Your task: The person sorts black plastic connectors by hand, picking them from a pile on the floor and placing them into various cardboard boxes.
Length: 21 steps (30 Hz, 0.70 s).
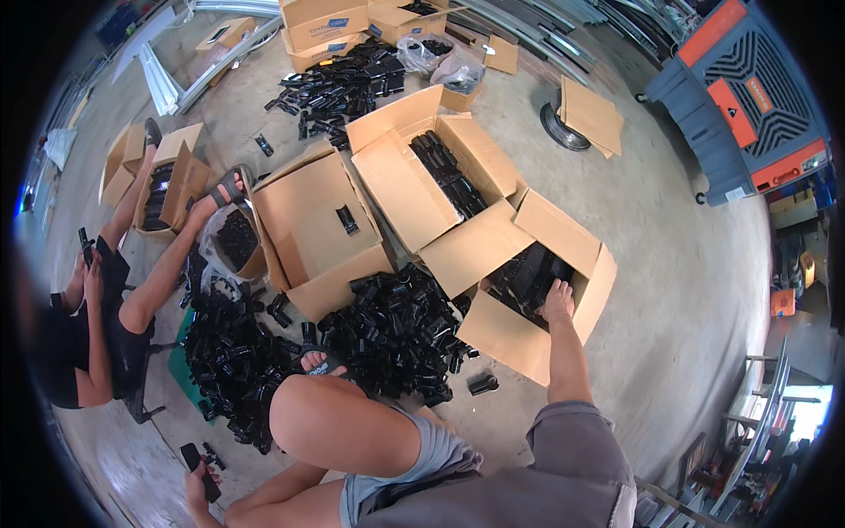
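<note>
At the lower left my left hand (199,485) is closed around a long black part (202,473); a smaller black piece (212,456) shows beside it. My right hand (557,302) reaches into an open cardboard box (503,333) on the right, its fingers bent down at the black ribbed parts (532,276) inside. The fingertips are partly hidden there, so whether they grip a part is unclear. Between my knee and the boxes lie heaps of loose black plastic parts (396,330). One single black part (483,384) lies apart on the floor near that box.
Another open box (387,189) holds rows of black parts; a wide box (308,216) has one part in it. To the left a seated person (88,343) holds a black part. A grey and orange machine (748,106) stands far right. More boxes (326,26) stand behind.
</note>
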Motion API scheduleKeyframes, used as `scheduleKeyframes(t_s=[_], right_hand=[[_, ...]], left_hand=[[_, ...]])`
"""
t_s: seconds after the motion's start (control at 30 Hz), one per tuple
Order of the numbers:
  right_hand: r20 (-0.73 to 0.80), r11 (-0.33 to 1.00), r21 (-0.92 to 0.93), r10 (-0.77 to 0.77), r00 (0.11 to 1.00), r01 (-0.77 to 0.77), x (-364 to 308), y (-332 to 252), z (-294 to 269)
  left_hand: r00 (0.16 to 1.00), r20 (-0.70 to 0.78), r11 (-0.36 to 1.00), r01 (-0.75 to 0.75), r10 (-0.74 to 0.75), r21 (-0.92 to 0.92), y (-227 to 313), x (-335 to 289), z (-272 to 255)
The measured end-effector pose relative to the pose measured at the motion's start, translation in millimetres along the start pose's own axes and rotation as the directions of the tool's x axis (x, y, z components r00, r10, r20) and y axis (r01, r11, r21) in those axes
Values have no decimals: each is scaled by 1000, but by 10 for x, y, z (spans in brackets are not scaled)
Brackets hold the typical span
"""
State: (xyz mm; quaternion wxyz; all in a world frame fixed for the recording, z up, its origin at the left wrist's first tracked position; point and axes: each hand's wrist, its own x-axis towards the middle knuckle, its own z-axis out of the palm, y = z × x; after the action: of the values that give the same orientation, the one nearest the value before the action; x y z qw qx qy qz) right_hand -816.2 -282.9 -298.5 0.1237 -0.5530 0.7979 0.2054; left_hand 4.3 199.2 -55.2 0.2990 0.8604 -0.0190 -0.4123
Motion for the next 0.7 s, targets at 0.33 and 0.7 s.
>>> scheduleKeyframes(t_s=[0.33,0.7], right_hand=[[21,981,-187,-49,999,52,18,-42,42],[-126,967,-249,-85,988,51,-86,-118,126]], left_hand=[[1000,13,999,24,-25,26,-185,1,-103],[992,-79,995,98,-98,-7,-199,-192,67]])
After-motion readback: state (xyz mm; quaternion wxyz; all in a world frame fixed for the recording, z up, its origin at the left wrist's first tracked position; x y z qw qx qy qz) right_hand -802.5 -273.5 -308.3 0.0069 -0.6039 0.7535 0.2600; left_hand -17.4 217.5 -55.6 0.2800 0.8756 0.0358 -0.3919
